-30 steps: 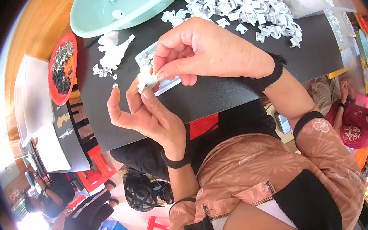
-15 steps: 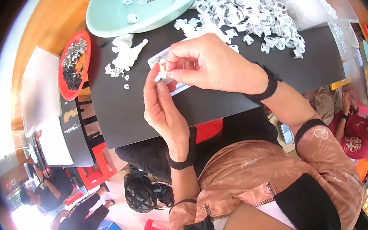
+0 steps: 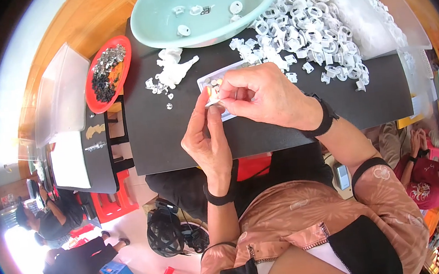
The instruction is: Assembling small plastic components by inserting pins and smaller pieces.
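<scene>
My left hand [image 3: 208, 140] pinches a small white plastic part [image 3: 213, 101] between thumb and fingertips, over the near edge of a shallow white tray [image 3: 226, 116]. From the right, my right hand [image 3: 268, 95] meets it, thumb and index closed at the same part. Whether the right fingertips hold a separate tiny piece cannot be made out. Small round pieces [image 3: 215, 81] lie in the tray beyond my fingers. A large heap of white plastic housings [image 3: 307, 30] spreads across the table to the right.
A pale green basin [image 3: 163, 29] with a few white parts stands at the far side. Left of it are a red plate [image 3: 128, 56] of metal and black bits and a crumpled white cloth or bag [image 3: 177, 72]. A large clear bag [image 3: 355, 15] lies far right. People sit nearby.
The whole view has shifted, so the table sits lower and further right. My hands stay together at the small white part, which has tilted between my fingers.
</scene>
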The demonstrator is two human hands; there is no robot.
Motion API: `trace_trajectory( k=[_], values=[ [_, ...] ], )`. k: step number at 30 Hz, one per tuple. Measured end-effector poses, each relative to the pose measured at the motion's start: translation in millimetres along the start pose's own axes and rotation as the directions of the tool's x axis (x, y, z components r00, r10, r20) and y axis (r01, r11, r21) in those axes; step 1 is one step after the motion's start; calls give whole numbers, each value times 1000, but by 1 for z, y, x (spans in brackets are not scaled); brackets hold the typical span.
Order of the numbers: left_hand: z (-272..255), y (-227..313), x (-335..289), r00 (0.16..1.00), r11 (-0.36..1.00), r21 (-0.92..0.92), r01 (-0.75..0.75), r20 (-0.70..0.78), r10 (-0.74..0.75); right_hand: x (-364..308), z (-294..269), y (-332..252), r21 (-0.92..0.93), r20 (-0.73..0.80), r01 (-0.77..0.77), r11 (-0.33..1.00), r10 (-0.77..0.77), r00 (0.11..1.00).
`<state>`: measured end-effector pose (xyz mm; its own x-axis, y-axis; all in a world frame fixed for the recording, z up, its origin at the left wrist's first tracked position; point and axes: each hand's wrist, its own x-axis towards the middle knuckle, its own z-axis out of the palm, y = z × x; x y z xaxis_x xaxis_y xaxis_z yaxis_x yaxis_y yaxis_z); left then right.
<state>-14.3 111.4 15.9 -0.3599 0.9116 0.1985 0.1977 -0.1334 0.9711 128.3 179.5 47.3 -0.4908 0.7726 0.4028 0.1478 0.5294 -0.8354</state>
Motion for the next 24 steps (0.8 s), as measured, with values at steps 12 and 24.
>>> trace_trajectory(
  k=[12,24],
  values=[
    [0,-1,4,999,999,-41,36,21,-35,0,1,8,41,-4,-79,996,79,997],
    [-4,8,-2,997,996,76,-56,-58,60,-7,7,-11,-110,-9,-83,990,82,997]
  ],
)
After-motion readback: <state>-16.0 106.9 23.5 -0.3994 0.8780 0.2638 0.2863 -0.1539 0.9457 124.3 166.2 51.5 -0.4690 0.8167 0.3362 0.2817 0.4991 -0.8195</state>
